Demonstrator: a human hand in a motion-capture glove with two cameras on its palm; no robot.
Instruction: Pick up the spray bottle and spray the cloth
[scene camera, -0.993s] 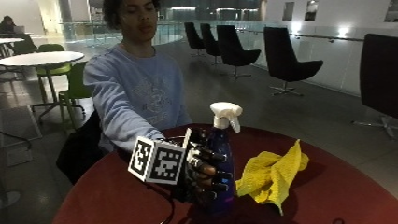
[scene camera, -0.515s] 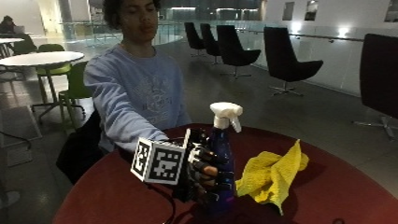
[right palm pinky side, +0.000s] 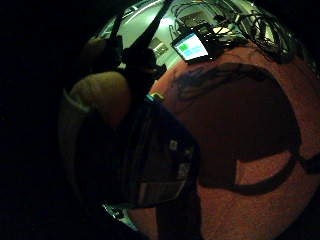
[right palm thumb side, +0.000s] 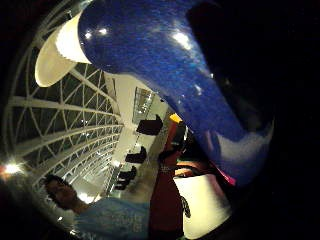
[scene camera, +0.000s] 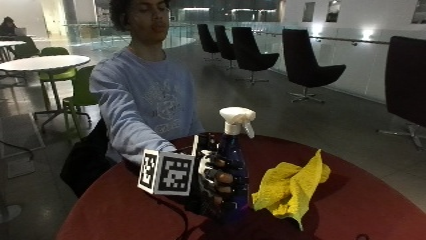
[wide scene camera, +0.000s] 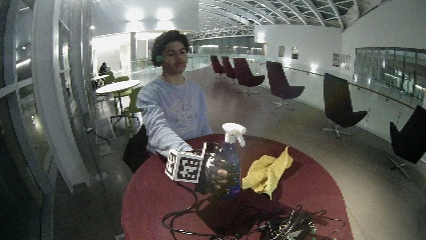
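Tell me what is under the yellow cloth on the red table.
Only the red table shows around the yellow cloth, which lies crumpled beside the spray bottle held by the gloved right hand. Anything beneath its folds is covered.

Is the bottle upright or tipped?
Upright: the bottle stands on the table with its white nozzle on top, gripped by the right hand.

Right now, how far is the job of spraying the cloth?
Done: the gloved right hand has its fingers curled round the blue spray bottle, which stands upright near the red table. Whether it is already lifted, I cannot tell. Left: aiming the white nozzle and spraying the yellow cloth, which lies crumpled beside the bottle.
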